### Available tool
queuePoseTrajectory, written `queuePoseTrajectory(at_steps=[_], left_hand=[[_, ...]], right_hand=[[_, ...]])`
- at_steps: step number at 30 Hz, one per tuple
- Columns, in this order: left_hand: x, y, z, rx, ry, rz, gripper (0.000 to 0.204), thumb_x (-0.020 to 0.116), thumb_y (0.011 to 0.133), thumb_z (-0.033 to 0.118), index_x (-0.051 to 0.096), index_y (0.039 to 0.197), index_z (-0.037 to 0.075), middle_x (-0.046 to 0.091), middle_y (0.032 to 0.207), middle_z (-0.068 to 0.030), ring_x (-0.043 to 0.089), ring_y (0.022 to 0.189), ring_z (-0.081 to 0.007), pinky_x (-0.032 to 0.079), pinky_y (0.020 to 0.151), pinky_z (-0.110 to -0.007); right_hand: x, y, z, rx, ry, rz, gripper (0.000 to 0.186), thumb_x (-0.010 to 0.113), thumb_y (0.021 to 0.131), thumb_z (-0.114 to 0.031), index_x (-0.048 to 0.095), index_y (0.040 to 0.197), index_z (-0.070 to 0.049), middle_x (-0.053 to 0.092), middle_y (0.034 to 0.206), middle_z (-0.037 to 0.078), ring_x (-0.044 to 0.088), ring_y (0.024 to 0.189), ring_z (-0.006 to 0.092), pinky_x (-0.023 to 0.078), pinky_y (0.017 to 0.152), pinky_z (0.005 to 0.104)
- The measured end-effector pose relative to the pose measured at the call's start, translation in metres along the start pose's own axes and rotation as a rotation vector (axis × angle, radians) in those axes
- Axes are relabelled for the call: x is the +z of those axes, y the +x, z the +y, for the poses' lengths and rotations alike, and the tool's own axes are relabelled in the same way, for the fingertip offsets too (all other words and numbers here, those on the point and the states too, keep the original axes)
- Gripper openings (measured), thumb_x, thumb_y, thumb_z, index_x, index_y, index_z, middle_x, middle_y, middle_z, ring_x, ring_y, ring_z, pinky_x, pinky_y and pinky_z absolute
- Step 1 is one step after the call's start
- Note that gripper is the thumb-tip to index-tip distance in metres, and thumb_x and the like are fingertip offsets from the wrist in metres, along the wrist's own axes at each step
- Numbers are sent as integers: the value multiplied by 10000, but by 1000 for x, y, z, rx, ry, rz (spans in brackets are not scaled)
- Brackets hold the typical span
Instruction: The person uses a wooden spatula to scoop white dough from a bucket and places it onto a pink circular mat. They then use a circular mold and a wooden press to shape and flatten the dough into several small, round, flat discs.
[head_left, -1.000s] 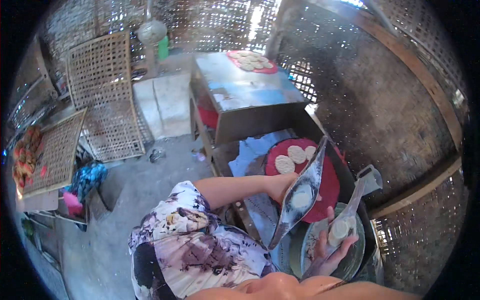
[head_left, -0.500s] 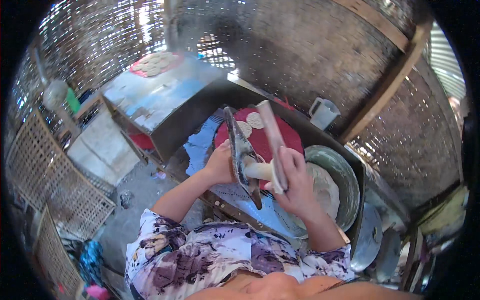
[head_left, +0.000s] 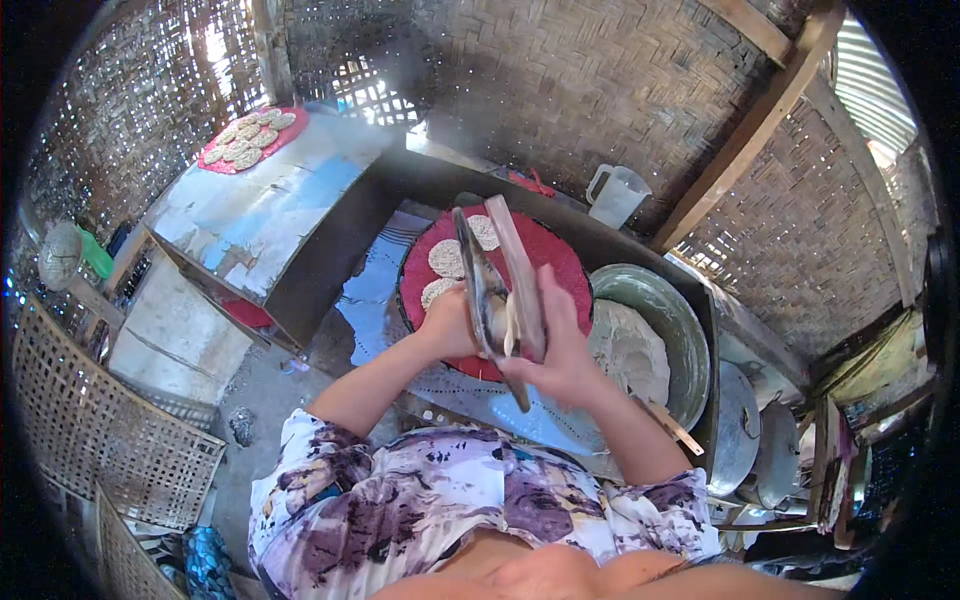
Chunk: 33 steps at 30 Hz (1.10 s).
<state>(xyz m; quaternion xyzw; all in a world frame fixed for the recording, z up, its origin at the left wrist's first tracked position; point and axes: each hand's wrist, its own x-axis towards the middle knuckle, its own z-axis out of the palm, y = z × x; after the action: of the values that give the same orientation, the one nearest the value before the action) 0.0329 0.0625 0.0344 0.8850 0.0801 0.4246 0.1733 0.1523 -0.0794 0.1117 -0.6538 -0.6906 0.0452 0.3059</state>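
Note:
Between my two hands is a two-part wooden hand press. My left hand [head_left: 447,325] grips its dark, worn body [head_left: 474,262] on the left side. My right hand [head_left: 562,348] is closed on the paler plunger board [head_left: 517,262] and pushes it close against the body. Below lies a round red mat [head_left: 552,255] in a dark-rimmed tray, bearing several pale lacy rounds of pressed dough [head_left: 446,259]. The press and my left hand hide part of the mat.
A large basin [head_left: 697,345] of pale dough [head_left: 640,350] stands to the right, with a clear jug [head_left: 619,195] behind. On a blue-white box top [head_left: 300,190], another red mat holds several rounds [head_left: 240,146]. Woven panels [head_left: 110,420] lean at left; metal pots [head_left: 735,425] stand at right.
The plunger's pale shaft, plainly visible between the two parts before, is now mostly inside as the parts have come together. My view has shifted, showing more of the mat and its rounds.

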Motion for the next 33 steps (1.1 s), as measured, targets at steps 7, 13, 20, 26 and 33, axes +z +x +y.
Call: queuePoseTrajectory(at_steps=[7, 13, 20, 26, 33], left_hand=[[5, 15, -17, -461, -146, -267, 424, 690, 583, 191, 561, 967, 63, 602, 881, -106, 593, 818, -265, 466, 747, -343], [-51, 99, -39, -308, -2208, -70, 715, 567, 758, 282, 207, 1331, 53, 264, 1344, -185, 400, 1148, -297, 313, 963, -444], [-15, 93, -62, -221, -1987, 53, 674, 532, 792, 424, 288, 1281, 30, 476, 1159, -151, 444, 1103, -293, 303, 969, -470], [7, 61, -84, -471, -2291, 317, 628, 372, 777, 634, 540, 905, 42, 566, 882, -112, 530, 922, -295, 423, 817, -412], [0, 35, -81, -524, -2238, 504, 605, 377, 762, 654, 559, 761, 77, 528, 741, -67, 510, 768, -270, 420, 709, -385]], right_hand=[[-5, -9, 61, 564, 1316, -676, 933, 662, 631, -538, 224, 1317, -81, 468, 1140, 137, 524, 965, 243, 441, 795, 360], [-14, -6, 61, 485, 1453, -728, 1019, 422, 614, -754, 235, 1298, -23, 480, 1110, 161, 524, 969, 264, 418, 830, 389], [-31, 11, 92, 617, 1364, -896, 1021, 285, 640, -787, 245, 1296, -5, 534, 1028, 168, 557, 874, 260, 419, 783, 351], [-21, 24, 107, 785, 1268, -927, 771, 313, 771, -664, 380, 1178, -13, 547, 995, 167, 565, 840, 248, 447, 762, 351], [-10, 30, 100, 812, 1081, -944, 629, 357, 818, -582, 490, 1048, -12, 584, 866, 116, 587, 744, 211, 480, 670, 318]])
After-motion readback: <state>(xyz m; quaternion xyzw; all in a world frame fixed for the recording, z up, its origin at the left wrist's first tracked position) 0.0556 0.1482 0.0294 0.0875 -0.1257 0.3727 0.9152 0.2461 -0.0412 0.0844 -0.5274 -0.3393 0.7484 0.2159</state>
